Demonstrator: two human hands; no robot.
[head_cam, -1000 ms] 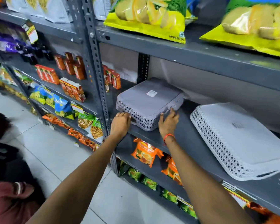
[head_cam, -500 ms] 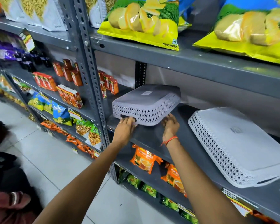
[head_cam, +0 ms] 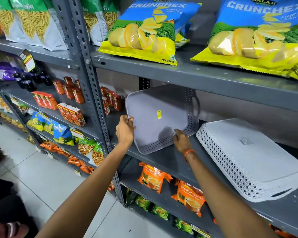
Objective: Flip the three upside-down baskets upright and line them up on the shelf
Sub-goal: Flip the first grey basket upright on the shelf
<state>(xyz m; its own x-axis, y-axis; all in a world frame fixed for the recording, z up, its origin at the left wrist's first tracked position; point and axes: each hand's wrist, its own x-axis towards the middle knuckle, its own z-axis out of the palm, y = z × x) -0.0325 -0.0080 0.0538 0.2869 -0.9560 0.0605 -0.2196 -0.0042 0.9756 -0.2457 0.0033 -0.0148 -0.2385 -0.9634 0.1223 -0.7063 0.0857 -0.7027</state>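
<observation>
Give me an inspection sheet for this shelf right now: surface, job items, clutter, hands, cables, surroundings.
Surface: grey metal shelf, bare at its front edge.
Job's things: small grey perforated plastic basket tipped up mid-flip, its inside and a yellow sticker facing the camera; large white lattice plastic basket upside down to its right. A third basket is not in view.
Clutter: nothing seen on this shelf besides the baskets.
Hands: left hand grips the small basket's left rim; right hand at its lower right rim, orange wristband on the wrist.
Cables: nothing seen.
Surroundings: blue and yellow crisp bags above, orange tea packets below, red cartons to the left.
</observation>
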